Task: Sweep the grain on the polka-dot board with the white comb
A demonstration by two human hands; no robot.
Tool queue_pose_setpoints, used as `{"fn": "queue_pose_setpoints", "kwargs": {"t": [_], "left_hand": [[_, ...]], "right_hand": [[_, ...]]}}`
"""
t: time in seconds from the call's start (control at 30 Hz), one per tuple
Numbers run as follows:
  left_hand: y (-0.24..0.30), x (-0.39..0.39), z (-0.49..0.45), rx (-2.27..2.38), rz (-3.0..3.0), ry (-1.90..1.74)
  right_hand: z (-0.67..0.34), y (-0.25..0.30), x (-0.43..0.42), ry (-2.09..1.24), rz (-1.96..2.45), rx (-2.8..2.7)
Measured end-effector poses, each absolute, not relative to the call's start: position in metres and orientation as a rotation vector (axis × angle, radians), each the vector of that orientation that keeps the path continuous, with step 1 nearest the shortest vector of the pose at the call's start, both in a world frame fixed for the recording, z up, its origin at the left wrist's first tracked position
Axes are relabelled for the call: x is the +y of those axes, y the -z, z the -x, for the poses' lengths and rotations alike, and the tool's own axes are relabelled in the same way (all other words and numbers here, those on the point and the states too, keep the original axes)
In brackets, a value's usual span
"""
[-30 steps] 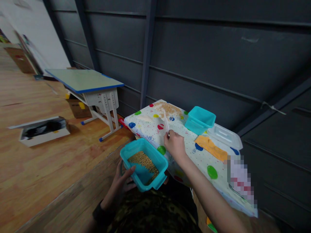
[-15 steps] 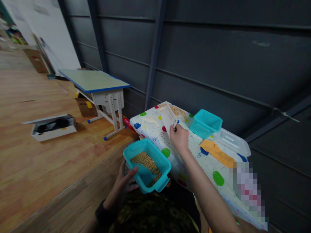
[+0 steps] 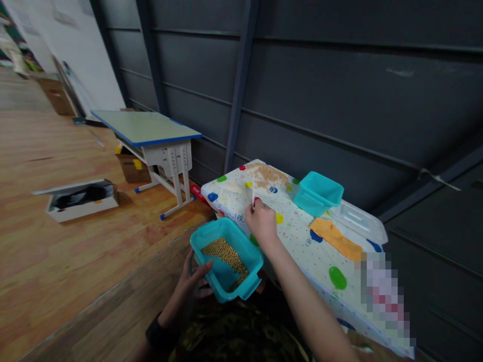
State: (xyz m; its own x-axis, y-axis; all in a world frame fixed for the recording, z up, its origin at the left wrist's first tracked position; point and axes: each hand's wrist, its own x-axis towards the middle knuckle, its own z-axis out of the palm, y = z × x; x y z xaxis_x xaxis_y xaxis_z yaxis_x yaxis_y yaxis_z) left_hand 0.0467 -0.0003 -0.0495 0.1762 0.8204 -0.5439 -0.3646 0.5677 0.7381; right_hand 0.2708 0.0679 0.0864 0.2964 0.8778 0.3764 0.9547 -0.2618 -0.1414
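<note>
My left hand (image 3: 191, 278) grips a teal plastic container (image 3: 247, 239) by its left side, just off the front edge of the table. Dried soybeans (image 3: 223, 251) cover part of its bottom. In my closed right hand (image 3: 262, 221) is a white slotted plastic scoop (image 3: 253, 187), turned nearly edge-on, above the table's left part. Beyond it, a spread of beans or grain (image 3: 269, 175) lies on the patterned tablecloth (image 3: 290, 236). Nearer the left edge is a pale powdery patch (image 3: 232, 187).
A second teal container (image 3: 319, 193) stands at the back of the table, beside a clear lid (image 3: 360, 221) and an orange cloth (image 3: 335, 239). Dark wall panels (image 3: 320, 90) run behind. To the left are a desk (image 3: 151, 125) and an open white box (image 3: 83, 201).
My right hand has moved left and toward me. The scoop has turned from showing its slotted face to edge-on. My left hand and the container have barely moved.
</note>
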Motion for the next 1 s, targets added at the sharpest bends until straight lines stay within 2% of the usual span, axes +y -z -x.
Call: {"fn": "queue_pose_setpoints", "kwargs": {"t": [0.27,0.5,0.77,1.0], "left_hand": [[0.039,0.003,-0.044,1.092,-0.489,-0.927],[0.041,0.001,-0.042,1.097,-0.498,-0.921],[0.046,0.001,-0.046,1.085,-0.496,-0.912],[0.055,0.003,-0.043,1.096,-0.456,-0.904]], "right_hand": [[-0.253,-0.085,0.094,0.227,2.161,-1.644],[-0.331,-0.094,0.084,0.124,1.944,-1.453],[-0.424,-0.092,0.09,-0.553,1.65,-1.224],[-0.427,-0.089,0.121,-0.799,1.612,-1.194]]}}
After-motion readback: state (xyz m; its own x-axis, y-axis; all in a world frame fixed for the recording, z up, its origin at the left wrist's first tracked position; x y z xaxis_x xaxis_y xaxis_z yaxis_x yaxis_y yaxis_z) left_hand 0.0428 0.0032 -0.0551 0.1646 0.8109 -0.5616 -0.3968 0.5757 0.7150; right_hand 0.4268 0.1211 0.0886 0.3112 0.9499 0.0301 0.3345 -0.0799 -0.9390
